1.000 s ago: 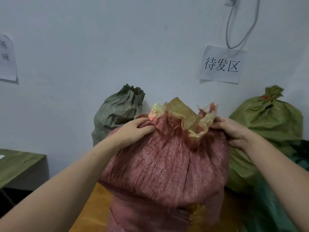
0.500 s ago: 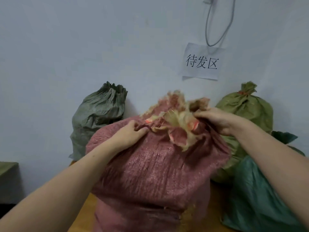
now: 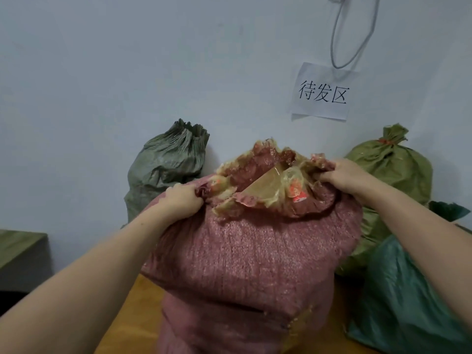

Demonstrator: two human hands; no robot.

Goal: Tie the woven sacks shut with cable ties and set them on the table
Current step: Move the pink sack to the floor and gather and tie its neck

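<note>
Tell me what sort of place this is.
Probably a storeroom's dispatch corner: the paper sign reads 待发区, roughly "awaiting dispatch"; a tied green sack and a grey-green sack line the wall; an open red sack stands in front.

Red woven sack (image 3: 255, 256) upright on table (image 3: 143, 302) — mouth open.

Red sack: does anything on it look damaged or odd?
Yes. The red sack has a rim frayed into yellowish threads, and low on its front a worn patch shows the same fraying.

front sack (image 3: 255, 251): mottled pink-red | rear-left sack (image 3: 166, 167): grey-green | right sack (image 3: 393, 172): olive | lower-right sack (image 3: 398, 302): perhaps teal
</note>
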